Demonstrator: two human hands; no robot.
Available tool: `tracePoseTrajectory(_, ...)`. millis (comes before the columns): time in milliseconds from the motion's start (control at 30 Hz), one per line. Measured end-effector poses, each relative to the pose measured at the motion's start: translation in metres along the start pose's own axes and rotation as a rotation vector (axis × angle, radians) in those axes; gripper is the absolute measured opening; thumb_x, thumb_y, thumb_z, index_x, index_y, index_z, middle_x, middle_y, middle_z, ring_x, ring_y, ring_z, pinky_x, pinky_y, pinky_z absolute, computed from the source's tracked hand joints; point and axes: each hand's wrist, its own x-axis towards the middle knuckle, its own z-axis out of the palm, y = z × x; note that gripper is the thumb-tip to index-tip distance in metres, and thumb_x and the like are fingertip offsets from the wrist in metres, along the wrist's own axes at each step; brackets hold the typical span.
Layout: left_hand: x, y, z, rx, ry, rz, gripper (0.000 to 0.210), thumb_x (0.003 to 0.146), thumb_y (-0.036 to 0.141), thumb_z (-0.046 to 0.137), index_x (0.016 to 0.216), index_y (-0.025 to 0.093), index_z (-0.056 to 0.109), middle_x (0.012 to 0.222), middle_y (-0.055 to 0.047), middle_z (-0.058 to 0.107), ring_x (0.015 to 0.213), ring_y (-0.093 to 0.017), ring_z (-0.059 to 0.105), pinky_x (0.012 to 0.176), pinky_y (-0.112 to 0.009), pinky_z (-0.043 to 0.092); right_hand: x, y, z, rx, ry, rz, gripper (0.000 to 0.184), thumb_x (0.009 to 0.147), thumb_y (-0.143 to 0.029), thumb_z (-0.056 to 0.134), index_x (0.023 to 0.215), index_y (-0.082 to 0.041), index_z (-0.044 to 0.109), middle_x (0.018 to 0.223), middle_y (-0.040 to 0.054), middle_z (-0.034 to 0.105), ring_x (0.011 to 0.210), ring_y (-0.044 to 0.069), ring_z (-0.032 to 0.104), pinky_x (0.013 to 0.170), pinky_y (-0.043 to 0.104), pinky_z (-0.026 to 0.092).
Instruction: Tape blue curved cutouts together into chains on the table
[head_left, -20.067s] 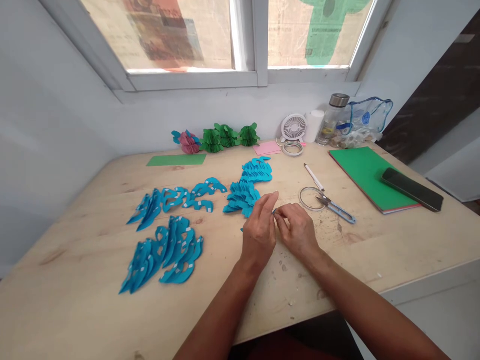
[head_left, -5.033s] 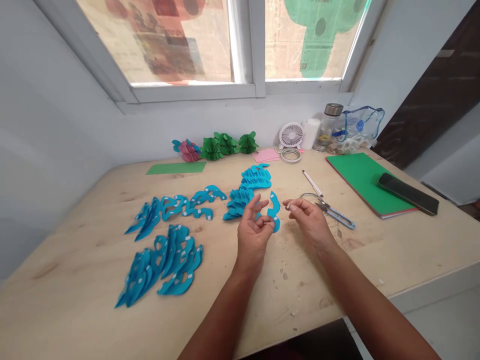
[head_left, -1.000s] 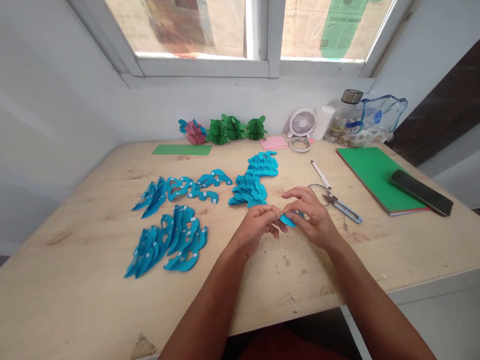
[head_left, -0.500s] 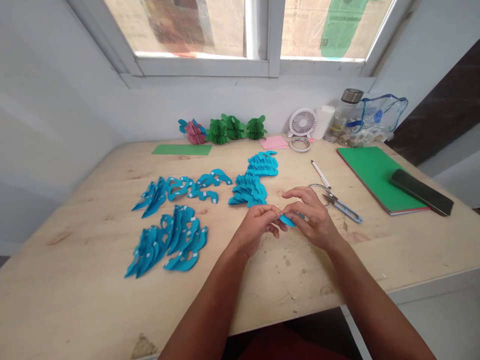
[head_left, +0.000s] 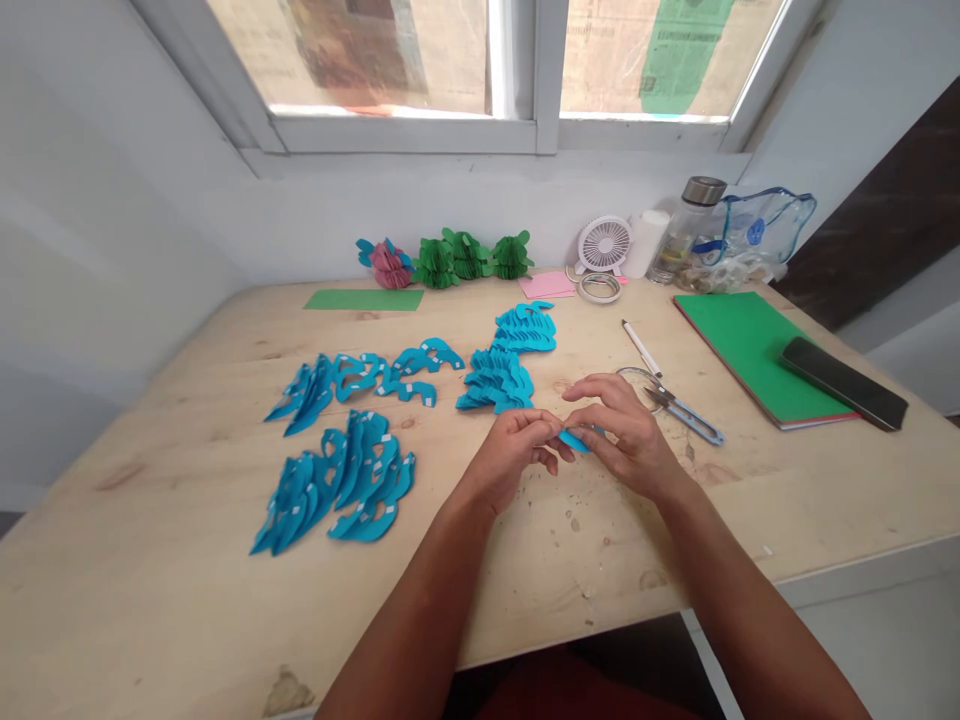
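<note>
Between my two hands is a small blue paper piece [head_left: 574, 441], mostly covered by fingers. My left hand [head_left: 519, 450] pinches its left end between thumb and forefinger. On the other side, my right hand [head_left: 616, 432] grips it with thumb and fingers, the forefinger raised a little. Just beyond my left hand lie stacks of folded blue paper cut-outs [head_left: 496, 380]. To the left, more wavy blue cut-outs [head_left: 367, 475] carry small white squares, in two groups on the wooden table [head_left: 180, 430].
Snips [head_left: 686, 415] and a white pen [head_left: 641, 348] lie right of my hands. Farther right, a black phone-like object [head_left: 844, 383] rests on green paper sheets [head_left: 750, 350]. Along the wall stand green paper figures [head_left: 469, 255], a small fan [head_left: 605, 245], a tape roll [head_left: 599, 288] and a bottle [head_left: 686, 230].
</note>
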Motion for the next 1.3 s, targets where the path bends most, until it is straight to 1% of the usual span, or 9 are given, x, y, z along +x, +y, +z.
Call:
tracePoseTrajectory(233, 0.0, -0.001, 0.002, 0.132, 0.081, 0.078, 0.011, 0.065, 0.023, 0.059, 0.06, 0.014, 0.063, 0.058, -0.003, 0.06, 0.058, -0.014, 0.058, 0.049, -0.022, 0.042, 0.001, -0.004, 0.0, 0.008, 0.015, 0.04, 0.012, 0.082, -0.018, 0.057, 0.091, -0.023, 0.063, 0.106, 0.008, 0.062, 0.104, 0.025, 0.054, 0.09, 0.045, 0.043)
tracePoseTrajectory(333, 0.0, -0.001, 0.005, 0.192, 0.145, 0.129, 0.012, 0.066, 0.023, 0.059, 0.061, 0.014, 0.064, 0.058, -0.003, 0.061, 0.057, -0.013, 0.057, 0.049, -0.022, 0.043, 0.001, -0.006, 0.0, 0.001, 0.108, 0.102, 0.018, 0.081, -0.019, 0.058, 0.098, -0.023, 0.063, 0.106, 0.0083, 0.063, 0.104, 0.025, 0.054, 0.091, 0.045, 0.042)
tracePoseTrajectory(433, 0.002, -0.003, 0.005, 0.22, 0.201, 0.18, 0.013, 0.068, 0.024, 0.059, 0.062, 0.014, 0.065, 0.058, -0.002, 0.062, 0.055, -0.013, 0.057, 0.05, -0.022, 0.043, -0.001, -0.003, 0.002, -0.012, 0.316, 0.267, 0.019, 0.083, -0.024, 0.055, 0.1, -0.022, 0.063, 0.104, 0.0084, 0.065, 0.102, 0.025, 0.057, 0.09, 0.044, 0.042)
tracePoseTrajectory(567, 0.005, -0.005, 0.004, 0.215, 0.24, 0.253, 0.017, 0.07, 0.029, 0.059, 0.062, 0.014, 0.064, 0.057, -0.002, 0.063, 0.051, -0.011, 0.054, 0.049, -0.022, 0.043, -0.003, 0.006, 0.005, 0.155, 0.515, 0.657, 0.024, 0.083, -0.035, 0.055, 0.099, -0.019, 0.063, 0.1, 0.0091, 0.067, 0.093, 0.023, 0.061, 0.076, 0.036, 0.047)
tracePoseTrajectory(667, 0.005, -0.005, 0.005, 0.208, 0.261, 0.297, 0.018, 0.072, 0.029, 0.059, 0.062, 0.015, 0.064, 0.056, -0.002, 0.063, 0.054, -0.012, 0.055, 0.05, -0.022, 0.043, -0.004, 0.012, 0.006, 0.415, 0.393, 0.834, 0.028, 0.081, -0.042, 0.056, 0.09, -0.018, 0.065, 0.089, 0.0075, 0.069, 0.08, 0.019, 0.062, 0.066, 0.03, 0.045)
tracePoseTrajectory(767, 0.003, -0.004, 0.008, 0.247, 0.263, 0.322, 0.018, 0.074, 0.027, 0.059, 0.06, 0.015, 0.063, 0.057, -0.001, 0.062, 0.054, -0.011, 0.055, 0.052, -0.021, 0.044, -0.004, 0.012, 0.007, 0.636, 0.151, 0.868, 0.029, 0.078, -0.045, 0.058, 0.074, -0.017, 0.065, 0.067, 0.0027, 0.065, 0.063, 0.014, 0.056, 0.058, 0.025, 0.039)
tracePoseTrajectory(833, 0.002, -0.004, 0.009, 0.277, 0.259, 0.33, 0.018, 0.074, 0.026, 0.059, 0.06, 0.015, 0.063, 0.058, 0.0, 0.062, 0.055, -0.011, 0.056, 0.053, -0.021, 0.044, -0.003, 0.01, 0.008, 0.727, 0.072, 0.87, 0.028, 0.075, -0.044, 0.062, 0.068, -0.017, 0.063, 0.059, -0.0001, 0.06, 0.057, 0.012, 0.052, 0.056, 0.024, 0.036)
tracePoseTrajectory(1067, 0.003, -0.006, 0.007, 0.277, 0.222, 0.341, 0.021, 0.078, 0.027, 0.053, 0.066, 0.014, 0.066, 0.062, -0.003, 0.063, 0.06, -0.013, 0.058, 0.052, -0.022, 0.044, -0.002, 0.004, 0.013, 0.757, 0.088, 0.87, 0.028, 0.072, -0.044, 0.065, 0.066, -0.017, 0.06, 0.059, -0.001, 0.057, 0.058, 0.012, 0.049, 0.058, 0.025, 0.036)
tracePoseTrajectory(1300, 0.006, -0.012, 0.006, 0.383, 0.25, 0.369, 0.017, 0.074, 0.028, 0.06, 0.063, 0.015, 0.063, 0.06, -0.001, 0.061, 0.055, -0.011, 0.053, 0.051, -0.022, 0.042, -0.002, 0.005, 0.013, 0.781, 0.075, 0.852, 0.025, 0.072, -0.039, 0.066, 0.063, -0.017, 0.058, 0.057, -0.0021, 0.056, 0.058, 0.011, 0.049, 0.059, 0.024, 0.036)
